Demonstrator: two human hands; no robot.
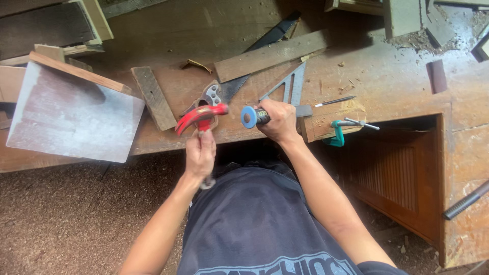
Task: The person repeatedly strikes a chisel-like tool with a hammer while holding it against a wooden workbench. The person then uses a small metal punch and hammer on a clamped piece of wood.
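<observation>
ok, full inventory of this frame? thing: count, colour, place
hammer: 1, red head, held up at bench edge, centre
chisel: 1, dark handle with blue end cap, centre, blade end lying on the small block
small block: 1, pale wood, clamped at bench edge right of centre
clamp: 1, teal, on the small block
handsaw: 1, dark blade, behind the hammer
triangular square: 1, grey metal, behind the chisel
pencil: 1, dark, right of the square
plank: 1, brown, back centre
short board: 1, weathered brown, left of saw
grey panel: 1, whitish grey, left, overhanging
workbench: 1, brown wood
left hand: on hammer handle
right hand: on chisel
</observation>
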